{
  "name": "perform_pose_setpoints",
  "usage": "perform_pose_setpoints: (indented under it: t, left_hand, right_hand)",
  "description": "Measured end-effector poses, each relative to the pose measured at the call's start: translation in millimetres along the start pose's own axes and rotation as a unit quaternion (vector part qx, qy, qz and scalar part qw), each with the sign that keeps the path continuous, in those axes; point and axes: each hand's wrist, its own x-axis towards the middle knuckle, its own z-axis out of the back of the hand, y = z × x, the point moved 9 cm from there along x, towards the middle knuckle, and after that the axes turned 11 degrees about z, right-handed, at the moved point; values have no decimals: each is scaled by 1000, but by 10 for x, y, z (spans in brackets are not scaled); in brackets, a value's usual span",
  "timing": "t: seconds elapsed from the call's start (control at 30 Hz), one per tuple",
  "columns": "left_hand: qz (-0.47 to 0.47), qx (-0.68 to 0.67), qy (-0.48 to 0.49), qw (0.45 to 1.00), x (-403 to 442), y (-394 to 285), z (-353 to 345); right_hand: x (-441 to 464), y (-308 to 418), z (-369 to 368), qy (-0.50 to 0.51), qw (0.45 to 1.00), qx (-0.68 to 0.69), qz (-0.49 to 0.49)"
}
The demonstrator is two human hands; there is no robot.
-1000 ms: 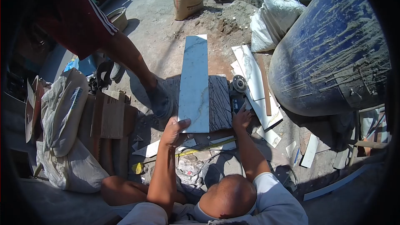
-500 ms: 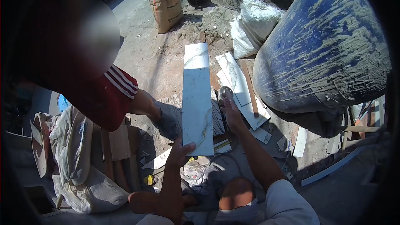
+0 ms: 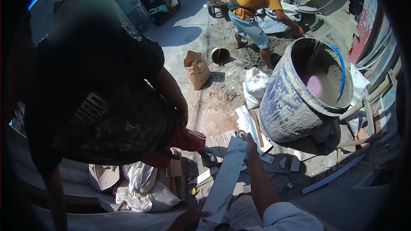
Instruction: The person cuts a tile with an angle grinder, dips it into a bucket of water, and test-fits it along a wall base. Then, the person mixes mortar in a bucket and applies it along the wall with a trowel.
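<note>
A long white marble-patterned tile strip [image 3: 226, 177] slants up from the lower middle of the view. My left hand [image 3: 192, 216] is closed on its lower end, the thumb lying over the face. Beside the strip's upper right edge is my right hand [image 3: 251, 144], its fingers small and dark; whether they touch the tile cannot be made out. Just past that hand shows a round metal disc [image 3: 241, 134], mostly hidden. Under and beyond the strip's top lies a brown streaked board [image 3: 220, 140]. More white tile pieces [image 3: 246, 122] lie to its right.
A person in dark clothes [image 3: 111, 102] stands close on the left. A mortar-caked blue barrel [image 3: 291, 102] stands at right, holding a pink object. Another person in an orange shirt [image 3: 257, 0] bends over farther back. A paper sack [image 3: 197, 70] and white bags [image 3: 147, 192] are around.
The view has tilted up and shifted. The tile strip has moved nearer to me and now leans rightward at its top. My right hand has come beside its upper edge.
</note>
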Motion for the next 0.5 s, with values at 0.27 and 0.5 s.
perform_pose_setpoints:
  t: [0.27, 0.5]
  left_hand:
    - [-33, 37, -59, 997, -1109, 602, -790]
    - [-85, -63, -156, 982, -1795, 862, -1342]
  right_hand:
    - [-1410, 128, -622, 3, 987, 65, -146]
    - [-3301, -628, -1089, 128, 894, 71, -424]
